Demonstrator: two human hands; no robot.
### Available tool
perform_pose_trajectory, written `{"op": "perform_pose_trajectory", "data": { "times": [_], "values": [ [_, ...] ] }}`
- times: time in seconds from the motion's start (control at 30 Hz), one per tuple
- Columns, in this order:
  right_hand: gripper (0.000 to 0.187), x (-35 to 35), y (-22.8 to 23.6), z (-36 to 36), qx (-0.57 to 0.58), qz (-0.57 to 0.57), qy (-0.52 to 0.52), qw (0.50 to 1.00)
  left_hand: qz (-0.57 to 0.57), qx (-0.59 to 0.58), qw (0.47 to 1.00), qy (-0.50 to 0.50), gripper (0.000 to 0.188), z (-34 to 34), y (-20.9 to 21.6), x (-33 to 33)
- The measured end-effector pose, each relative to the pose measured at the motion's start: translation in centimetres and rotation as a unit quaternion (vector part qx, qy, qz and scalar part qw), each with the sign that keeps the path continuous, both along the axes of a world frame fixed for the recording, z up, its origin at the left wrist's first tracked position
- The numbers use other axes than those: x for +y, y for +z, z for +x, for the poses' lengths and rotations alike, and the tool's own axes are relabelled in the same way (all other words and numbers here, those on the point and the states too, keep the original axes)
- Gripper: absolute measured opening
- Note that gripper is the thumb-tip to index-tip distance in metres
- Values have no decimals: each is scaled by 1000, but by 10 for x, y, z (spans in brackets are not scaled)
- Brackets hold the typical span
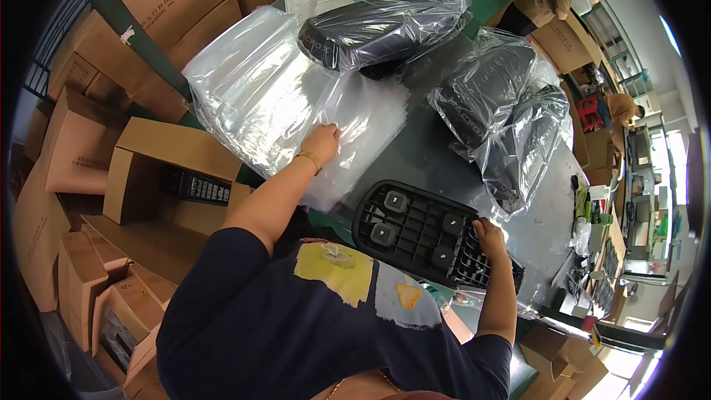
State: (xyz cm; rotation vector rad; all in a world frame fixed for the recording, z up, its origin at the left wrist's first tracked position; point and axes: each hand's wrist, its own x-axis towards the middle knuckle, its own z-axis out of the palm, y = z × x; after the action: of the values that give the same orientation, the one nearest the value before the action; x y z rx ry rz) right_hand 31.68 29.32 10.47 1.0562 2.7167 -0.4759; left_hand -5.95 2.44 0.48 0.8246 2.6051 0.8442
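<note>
My left hand (321, 145) is closed on the edge of a clear plastic bag at the near side of a flat stack of clear plastic bags (255, 96). A long black seat (422, 230) lies upside down at the table's near edge, close to my body. Its ribbed plastic base faces up and carries several square rubber pads. My right hand (490, 238) grips the right part of this seat, fingers over its rim. Beyond lie black seats wrapped in clear plastic, one (392, 26) at the far side and others (503, 104) at the right.
An open cardboard box (159, 137) at my left holds a black ribbed part (196, 187). More cartons (170, 7) are stacked behind it, beside a dark green post (133, 30). The dark table (437, 155) runs between. Other people (544, 4) work farther off. A red stool (589, 113) stands at the right.
</note>
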Motion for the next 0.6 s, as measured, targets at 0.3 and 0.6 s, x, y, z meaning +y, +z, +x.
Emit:
{"op": "perform_pose_trajectory", "data": {
  "times": [0.3,0.6],
  "values": [
    [35,10,-19,4,29,-32,16,999,103,-65,992,13,17,-16,22,-3],
    [40,10,-33,-12,144,-219,-31,965,234,-363,894,121,21,-29,34,-22]
  ]
}}
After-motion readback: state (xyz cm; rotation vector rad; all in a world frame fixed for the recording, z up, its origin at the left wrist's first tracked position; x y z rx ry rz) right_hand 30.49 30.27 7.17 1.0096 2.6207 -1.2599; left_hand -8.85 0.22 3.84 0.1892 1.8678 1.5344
